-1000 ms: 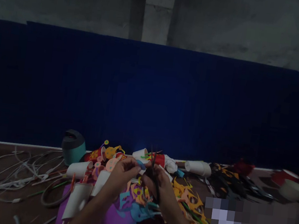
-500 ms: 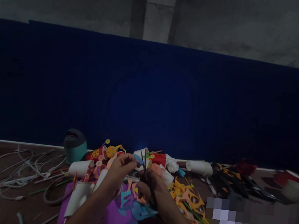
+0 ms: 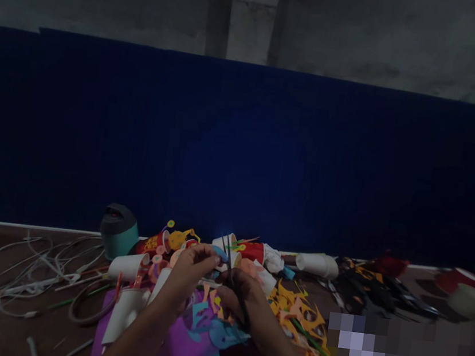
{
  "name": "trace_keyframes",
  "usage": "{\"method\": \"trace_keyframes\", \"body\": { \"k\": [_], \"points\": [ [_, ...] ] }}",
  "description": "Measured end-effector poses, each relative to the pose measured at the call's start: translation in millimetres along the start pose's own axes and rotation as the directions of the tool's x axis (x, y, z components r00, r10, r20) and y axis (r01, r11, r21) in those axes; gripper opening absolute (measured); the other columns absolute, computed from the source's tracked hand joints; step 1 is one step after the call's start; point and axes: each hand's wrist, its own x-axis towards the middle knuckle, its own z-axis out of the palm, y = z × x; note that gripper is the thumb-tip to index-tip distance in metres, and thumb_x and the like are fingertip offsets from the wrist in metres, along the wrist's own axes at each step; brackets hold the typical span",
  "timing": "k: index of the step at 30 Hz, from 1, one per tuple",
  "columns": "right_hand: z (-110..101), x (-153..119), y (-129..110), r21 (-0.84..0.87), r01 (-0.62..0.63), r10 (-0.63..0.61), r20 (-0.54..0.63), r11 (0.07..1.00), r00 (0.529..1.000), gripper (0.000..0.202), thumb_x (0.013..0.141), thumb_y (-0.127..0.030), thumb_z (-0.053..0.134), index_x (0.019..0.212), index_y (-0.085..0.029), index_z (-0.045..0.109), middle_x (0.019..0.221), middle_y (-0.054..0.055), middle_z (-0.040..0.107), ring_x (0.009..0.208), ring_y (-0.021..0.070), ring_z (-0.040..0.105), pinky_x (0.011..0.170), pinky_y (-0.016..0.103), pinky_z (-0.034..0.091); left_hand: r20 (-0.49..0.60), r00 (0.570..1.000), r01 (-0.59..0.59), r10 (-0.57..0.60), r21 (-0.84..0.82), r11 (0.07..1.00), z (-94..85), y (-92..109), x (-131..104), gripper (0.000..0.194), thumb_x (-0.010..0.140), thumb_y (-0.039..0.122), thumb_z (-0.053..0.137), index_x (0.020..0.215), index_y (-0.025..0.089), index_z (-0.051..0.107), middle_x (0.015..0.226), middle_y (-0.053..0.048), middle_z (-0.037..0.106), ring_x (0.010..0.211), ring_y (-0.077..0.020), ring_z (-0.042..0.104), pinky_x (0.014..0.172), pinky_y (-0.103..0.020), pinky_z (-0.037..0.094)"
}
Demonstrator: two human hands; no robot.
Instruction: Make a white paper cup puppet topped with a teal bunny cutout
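Between thumb and fingers, my left hand (image 3: 193, 265) pinches a small blue paper piece (image 3: 220, 253). My right hand (image 3: 244, 294) is wrapped round a pair of dark scissors (image 3: 230, 259), whose blades point up and stand slightly apart beside the blue piece. Whether the blades touch the paper I cannot tell. Below both hands lie purple paper (image 3: 182, 344) and light blue offcuts (image 3: 222, 333). White paper cups (image 3: 128, 267) and orange cut-out circles (image 3: 176, 240) lie just beyond and to the left of my left hand.
A teal and grey canister (image 3: 118, 234) stands at the back left, near tangled white cables (image 3: 22, 273). Orange and yellow scraps (image 3: 303, 313) spread to the right. White cups (image 3: 315, 265) and a red bowl (image 3: 459, 279) lie farther right. A blue partition (image 3: 240, 155) borders the table's far side.
The scissor blades have shifted slightly and look a little closer together. Both hands stay almost in place, with the blue piece still in my left fingers.
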Motion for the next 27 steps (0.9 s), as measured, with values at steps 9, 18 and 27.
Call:
{"method": "trace_keyframes", "body": {
  "k": [9, 18, 27],
  "points": [
    [2, 0, -1, -0.006, -0.042, 0.042, -0.045, 0.999, 0.998, 0.041, 0.068, -0.055, 0.069, 0.072, -0.017, 0.053, 0.049, -0.008, 0.04, 0.041, 0.0057, 0.032, 0.038, 0.018, 0.024, -0.005, 1.0, 0.021, -0.021, 0.026, 0.999, -3.9, 1, 3, 0.013, 0.067, 0.024, 0.07, 0.066, 0.016, 0.06, 0.066, 0.001, 0.065, 0.062, -0.0118, 0.057, 0.061, -0.023, 0.042],
    [2, -2, -6, 0.047, -0.077, 0.079, -0.053, 0.996, 0.995, 0.041, 0.063, -0.053, 0.073, 0.069, -0.017, 0.054, 0.048, -0.009, 0.04, 0.04, 0.0045, 0.03, 0.037, 0.018, 0.021, 0.027, 0.998, 0.051, -0.052, 0.02, 0.998, -7.2, 4, 4, 0.019, 0.064, 0.027, 0.073, 0.065, 0.016, 0.058, 0.064, 0.0, 0.064, 0.062, -0.0128, 0.057, 0.062, -0.024, 0.043],
    [-2, 1, 0, 0.006, -0.051, 0.051, -0.067, 0.999, 0.996, 0.032, 0.063, -0.042, 0.076, 0.064, -0.016, 0.058, 0.047, -0.008, 0.042, 0.04, 0.0048, 0.032, 0.038, 0.018, 0.023, 0.024, 0.998, 0.053, -0.054, 0.074, 0.996, -7.6, 14, 1, 0.017, 0.063, 0.027, 0.073, 0.066, 0.015, 0.06, 0.064, 0.0, 0.063, 0.059, -0.0111, 0.053, 0.057, -0.022, 0.037]
  ]
}}
